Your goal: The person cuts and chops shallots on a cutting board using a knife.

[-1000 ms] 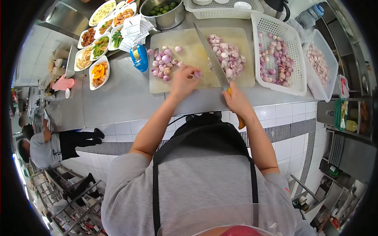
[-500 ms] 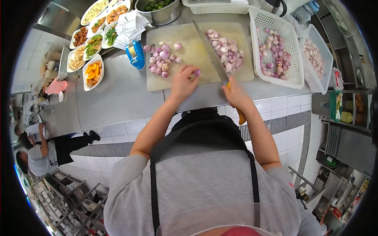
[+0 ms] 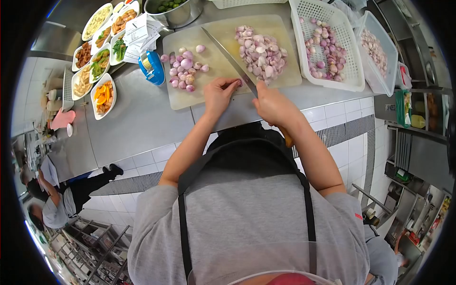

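My left hand [image 3: 218,97] is closed, its fingertips pinching a small purple shallot [image 3: 239,82] at the front of the cutting board [image 3: 211,45]. My right hand [image 3: 277,107] is wrapped round the yellow-orange handle of a long knife [image 3: 230,60]. The blade slants across the board to the far left, its heel end right beside the pinched shallot. Left of the blade lies a group of whole peeled shallots [image 3: 186,64]. To its right is a pile of sliced shallots [image 3: 262,53].
A white perforated basket [image 3: 327,84] with more shallots stands right of the board, beside a translucent tub [image 3: 380,88]. Left are a blue tape dispenser [image 3: 151,69], paper slips [image 3: 136,31] and several food dishes [image 3: 103,96]. A metal pot [image 3: 178,18] stands behind. Two people are at the far left.
The knife's heel end has come left, close to the pinched shallot, and my right hand has turned over the handle. The whole view has shifted slightly.
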{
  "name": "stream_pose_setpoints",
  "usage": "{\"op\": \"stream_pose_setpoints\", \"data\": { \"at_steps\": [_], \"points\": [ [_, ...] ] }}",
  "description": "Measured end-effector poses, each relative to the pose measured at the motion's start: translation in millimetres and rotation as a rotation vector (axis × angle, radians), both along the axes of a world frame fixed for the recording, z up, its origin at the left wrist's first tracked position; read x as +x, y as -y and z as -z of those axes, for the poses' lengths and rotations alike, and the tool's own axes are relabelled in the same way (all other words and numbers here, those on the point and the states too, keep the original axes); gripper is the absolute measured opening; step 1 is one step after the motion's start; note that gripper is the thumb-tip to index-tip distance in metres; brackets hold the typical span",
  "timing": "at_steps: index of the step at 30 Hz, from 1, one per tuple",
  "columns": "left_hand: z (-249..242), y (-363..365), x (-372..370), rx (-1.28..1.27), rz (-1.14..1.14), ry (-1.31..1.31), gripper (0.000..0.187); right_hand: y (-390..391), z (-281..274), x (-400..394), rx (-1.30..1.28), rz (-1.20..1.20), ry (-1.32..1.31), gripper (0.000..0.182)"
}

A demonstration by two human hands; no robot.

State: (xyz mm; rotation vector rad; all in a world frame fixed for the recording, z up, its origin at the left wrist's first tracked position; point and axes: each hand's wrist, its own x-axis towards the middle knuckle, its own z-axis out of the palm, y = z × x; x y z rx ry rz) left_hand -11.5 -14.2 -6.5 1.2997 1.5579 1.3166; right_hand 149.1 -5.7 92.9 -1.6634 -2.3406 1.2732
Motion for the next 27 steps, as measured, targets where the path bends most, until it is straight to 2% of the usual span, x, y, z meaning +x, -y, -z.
{"op": "stream_pose_setpoints", "data": {
  "at_steps": [2,3,4,5,7,8,10,11,12,13,14,17,19,20,22,26,27],
  "points": [
    [3.0,-0.7,-1.9,0.007,-0.001,-0.017,0.010,2.9,22.5,-0.4,0.017,0.001,0.000,0.025],
    [3.8,-1.9,-2.2,0.047,-0.003,-0.048,0.010,5.6,51.9,0.0,0.193,-0.025,-0.019,0.025],
    [3.8,-2.0,-1.6,0.085,-0.003,-0.080,0.010,6.9,57.5,-2.5,0.367,-0.050,-0.037,0.025],
    [3.0,-2.7,-1.0,0.086,-0.002,-0.079,0.010,4.0,59.5,0.5,0.368,-0.049,-0.037,0.025],
    [-1.8,-0.2,-1.5,0.044,-0.009,-0.093,0.011,-3.1,26.4,-2.6,0.103,-0.002,-0.008,0.029],
    [-3.2,0.3,-2.2,0.044,-0.008,-0.098,0.011,-4.9,9.8,-4.6,0.103,-0.001,-0.012,0.029],
    [-5.9,-0.9,-3.1,0.037,0.015,-0.126,0.011,-7.6,-15.3,-8.7,-0.193,0.040,0.029,0.031],
    [-7.5,-1.4,-3.0,0.037,0.012,-0.126,0.011,-6.4,2.1,-9.4,-0.192,0.037,0.030,0.031],
    [-9.3,-0.8,-2.6,0.036,0.016,-0.138,0.011,-2.3,34.5,-9.4,0.009,0.007,0.008,0.032],
    [-10.1,1.3,-2.7,0.033,0.020,-0.151,0.010,1.1,43.6,-12.3,0.208,-0.022,-0.016,0.032],
    [-9.8,0.6,-3.4,0.035,0.017,-0.153,0.010,-0.3,48.8,-9.9,0.211,-0.024,-0.018,0.032],
    [-7.7,-2.5,-4.3,0.026,0.031,-0.121,0.010,-7.1,16.1,-10.0,0.189,-0.025,-0.005,0.032],
    [-4.8,-0.7,-4.7,0.009,0.037,-0.140,0.009,-7.6,-9.8,-11.7,-0.189,0.089,-0.005,0.033],
    [-3.0,-1.2,-5.1,0.011,0.037,-0.139,0.009,-5.3,7.2,-11.4,-0.187,0.089,-0.004,0.033],
    [0.6,-1.2,-5.3,0.075,0.031,-0.168,0.010,2.6,61.5,-9.7,0.263,-0.038,-0.058,0.032],
    [2.5,-1.3,2.7,0.112,0.022,-0.047,0.014,-6.8,67.6,-3.0,0.281,-0.015,-0.109,0.034],
    [3.6,-1.8,3.7,0.093,0.035,-0.135,0.018,-10.1,55.6,-1.7,0.075,0.045,-0.135,0.034]
  ]
}}
